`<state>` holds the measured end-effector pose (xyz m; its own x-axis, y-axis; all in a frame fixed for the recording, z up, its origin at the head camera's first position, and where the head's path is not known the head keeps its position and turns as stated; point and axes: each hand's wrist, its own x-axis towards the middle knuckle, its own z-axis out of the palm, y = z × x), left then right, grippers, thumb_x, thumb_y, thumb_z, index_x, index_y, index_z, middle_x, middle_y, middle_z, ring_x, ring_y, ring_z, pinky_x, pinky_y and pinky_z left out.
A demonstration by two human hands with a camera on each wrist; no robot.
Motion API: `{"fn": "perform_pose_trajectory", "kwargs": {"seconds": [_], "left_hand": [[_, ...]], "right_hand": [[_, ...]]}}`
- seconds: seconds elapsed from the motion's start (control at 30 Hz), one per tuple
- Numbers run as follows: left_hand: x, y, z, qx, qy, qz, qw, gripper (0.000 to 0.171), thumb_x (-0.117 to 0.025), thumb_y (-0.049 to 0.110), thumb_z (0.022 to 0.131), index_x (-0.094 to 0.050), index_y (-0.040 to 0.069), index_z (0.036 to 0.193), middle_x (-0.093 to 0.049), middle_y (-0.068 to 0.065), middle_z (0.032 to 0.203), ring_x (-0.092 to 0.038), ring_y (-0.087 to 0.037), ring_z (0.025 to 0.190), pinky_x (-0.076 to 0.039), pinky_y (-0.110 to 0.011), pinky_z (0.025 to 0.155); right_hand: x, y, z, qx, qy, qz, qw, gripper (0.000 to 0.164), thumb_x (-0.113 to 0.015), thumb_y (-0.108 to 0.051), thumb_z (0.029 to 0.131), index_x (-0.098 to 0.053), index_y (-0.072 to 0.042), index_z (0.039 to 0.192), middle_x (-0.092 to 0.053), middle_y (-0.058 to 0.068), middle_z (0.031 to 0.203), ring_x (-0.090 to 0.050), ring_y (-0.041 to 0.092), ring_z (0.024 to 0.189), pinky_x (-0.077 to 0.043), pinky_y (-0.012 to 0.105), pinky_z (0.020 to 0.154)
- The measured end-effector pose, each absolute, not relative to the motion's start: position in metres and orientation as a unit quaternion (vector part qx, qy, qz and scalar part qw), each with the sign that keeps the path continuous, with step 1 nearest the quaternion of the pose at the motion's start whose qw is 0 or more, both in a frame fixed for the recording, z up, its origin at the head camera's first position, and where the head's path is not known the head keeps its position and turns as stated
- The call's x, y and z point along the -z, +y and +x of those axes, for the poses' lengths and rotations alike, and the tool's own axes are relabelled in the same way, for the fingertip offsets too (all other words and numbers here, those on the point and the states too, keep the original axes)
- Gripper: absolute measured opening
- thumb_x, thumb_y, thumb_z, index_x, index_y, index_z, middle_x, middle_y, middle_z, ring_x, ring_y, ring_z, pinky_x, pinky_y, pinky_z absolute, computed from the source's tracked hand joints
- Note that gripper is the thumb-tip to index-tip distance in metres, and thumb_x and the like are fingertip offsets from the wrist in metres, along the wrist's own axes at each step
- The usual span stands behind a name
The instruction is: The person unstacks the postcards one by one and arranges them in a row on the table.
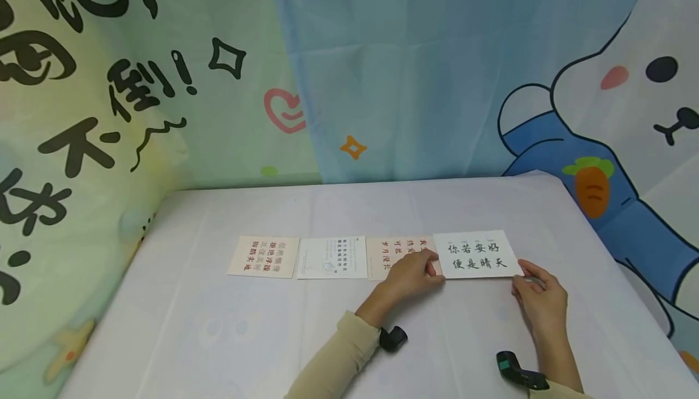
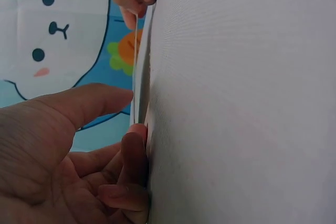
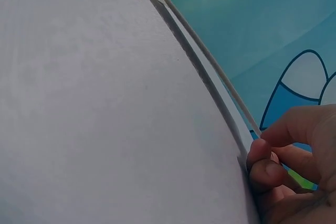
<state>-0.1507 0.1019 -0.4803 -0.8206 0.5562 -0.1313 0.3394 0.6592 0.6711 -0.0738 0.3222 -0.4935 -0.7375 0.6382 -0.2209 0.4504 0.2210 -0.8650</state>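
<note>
A white card (image 1: pixel 477 254) with two lines of black Chinese characters lies at the right end of a row of cards. It is lifted slightly off the table in the wrist views. My right hand (image 1: pixel 542 302) pinches its lower right corner between thumb and fingers; the right wrist view shows the card's thin edge in the right hand (image 3: pixel 296 163). At its left edge, my left hand (image 1: pixel 413 276) pinches the card between thumb and finger, and partly covers a beige card (image 1: pixel 393 253) with red-brown characters. In the left wrist view, the left thumb (image 2: pixel 100 100) touches the card.
Further left in the row lie a white card (image 1: pixel 332 258) with small print and a cream card (image 1: pixel 264 257) with brown and grey characters. A white cloth covers the table (image 1: pixel 218 338). A printed curtain (image 1: pixel 393 83) hangs behind it.
</note>
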Motion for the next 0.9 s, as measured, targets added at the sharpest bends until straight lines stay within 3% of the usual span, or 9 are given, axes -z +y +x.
{"fn": "perform_pose_trajectory", "kwargs": {"seconds": [0.47, 0.9], "left_hand": [[0.481, 0.097, -0.151, -0.327, 0.899, 0.245, 0.157, 0.042, -0.072, 0.023, 0.087, -0.062, 0.010, 0.126, -0.051, 0.014, 0.074, -0.043, 0.001, 0.063, -0.033, -0.013, 0.056], [0.485, 0.097, -0.153, -0.361, 0.884, 0.247, 0.162, 0.040, -0.071, 0.023, 0.088, -0.062, 0.009, 0.125, -0.052, 0.012, 0.076, -0.043, 0.000, 0.062, -0.034, -0.014, 0.057]], "right_hand": [[0.496, 0.319, -0.080, -0.495, -0.795, -0.338, 0.091, 0.047, -0.051, -0.003, 0.094, -0.048, 0.003, 0.140, -0.044, 0.016, 0.126, -0.054, -0.002, 0.063, -0.045, 0.010, 0.053], [0.494, 0.329, -0.080, -0.514, -0.772, -0.368, 0.067, 0.045, -0.047, -0.016, 0.098, -0.049, -0.007, 0.142, -0.048, 0.007, 0.120, -0.058, 0.010, 0.073, -0.048, 0.013, 0.059]]}}
